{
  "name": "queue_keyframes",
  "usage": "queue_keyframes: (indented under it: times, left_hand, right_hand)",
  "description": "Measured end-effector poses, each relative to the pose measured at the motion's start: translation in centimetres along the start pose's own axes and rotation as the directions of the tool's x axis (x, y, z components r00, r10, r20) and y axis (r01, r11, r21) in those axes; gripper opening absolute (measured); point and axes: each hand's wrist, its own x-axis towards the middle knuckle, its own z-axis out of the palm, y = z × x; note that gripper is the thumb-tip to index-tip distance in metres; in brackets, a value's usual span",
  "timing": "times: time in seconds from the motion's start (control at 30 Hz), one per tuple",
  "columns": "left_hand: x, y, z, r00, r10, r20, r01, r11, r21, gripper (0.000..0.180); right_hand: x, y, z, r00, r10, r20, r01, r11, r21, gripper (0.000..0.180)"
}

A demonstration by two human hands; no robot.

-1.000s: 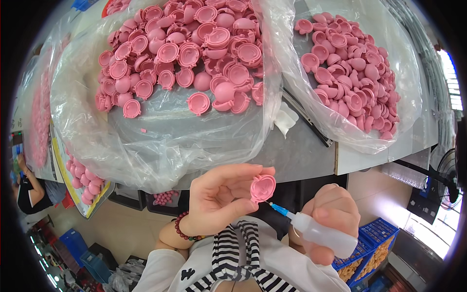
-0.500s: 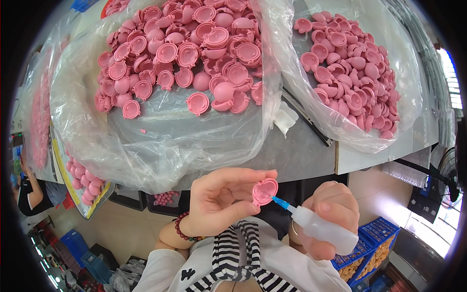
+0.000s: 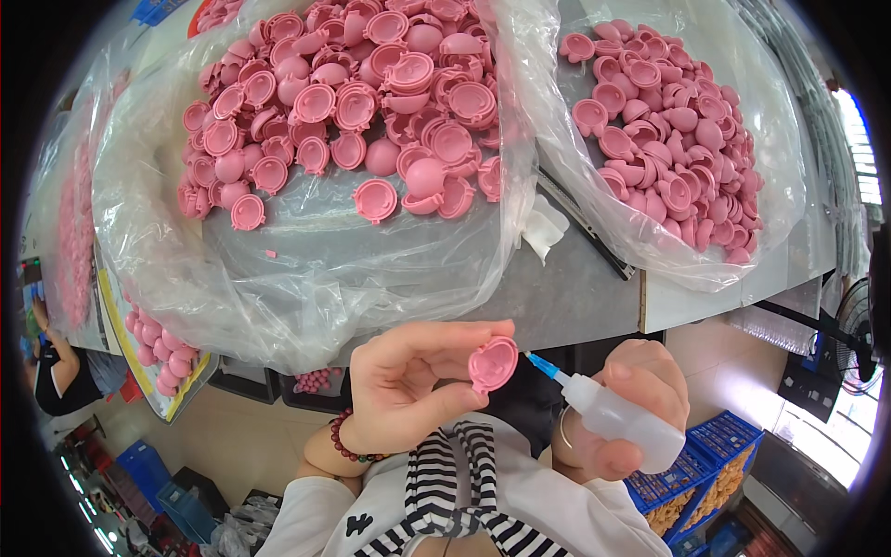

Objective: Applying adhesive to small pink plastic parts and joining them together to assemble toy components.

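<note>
Between the thumb and fingers of my left hand (image 3: 404, 376) is a pink plastic half-shell (image 3: 493, 363), its hollow side turned toward the right. My right hand (image 3: 640, 395) is wrapped round a white squeeze bottle (image 3: 624, 422) with a blue needle tip (image 3: 543, 366). That tip points at the shell from the right, a small gap short of its rim. Beyond my hands, a clear plastic bag (image 3: 371, 311) lies spread on the table with a large heap of pink half-shells (image 3: 357, 104) on it.
A second clear bag (image 3: 780, 200) at the right holds more pink shells (image 3: 668, 139). Between the bags lie a dark metal strip (image 3: 585, 223) and a white scrap (image 3: 544, 227). Pink balls (image 3: 162, 348) fill a tray at the left. Blue crates (image 3: 719, 446) stand lower right; another person (image 3: 65, 371) is at far left.
The needle tip has come out of the shell, leaving a gap. My left hand has shifted slightly left with the shell, and the bottle has tilted a little.
</note>
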Motion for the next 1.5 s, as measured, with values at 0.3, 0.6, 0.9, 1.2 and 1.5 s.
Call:
queue_keyframes:
  times: [0.3, 0.6, 0.9, 1.2, 1.5]
  left_hand:
    - [-0.1, -0.6, -0.6, 1.000, 0.011, 0.015, -0.009, 0.993, -0.121, 0.043]
    - [0.5, 0.3, 0.6, 0.948, -0.315, -0.035, 0.259, 0.832, -0.490, 0.048]
    - [0.1, -0.7, 0.4, 0.996, 0.091, 0.023, -0.090, 0.995, -0.047, 0.039]
    - [0.4, -1.0, 1.2, 0.999, -0.039, -0.019, 0.036, 0.990, -0.133, 0.042]
    - [0.3, -0.9, 0.9, 0.999, -0.043, 0.020, 0.045, 0.990, -0.136, 0.042]
  right_hand:
    - [-0.6, 0.1, 0.3, 1.000, -0.026, -0.007, 0.027, 0.970, 0.242, 0.055]
    - [1.4, 5.2, -9.5, 0.781, 0.104, -0.616, -0.350, 0.889, -0.295, 0.033]
    - [1.7, 13.3, -21.0, 0.729, 0.364, -0.580, -0.613, 0.723, -0.317, 0.042]
    - [4.7, 8.3, -9.8, 0.956, 0.238, -0.172, -0.289, 0.661, -0.692, 0.024]
    - [5.3, 8.4, -9.4, 0.880, 0.474, -0.037, -0.375, 0.645, -0.666, 0.017]
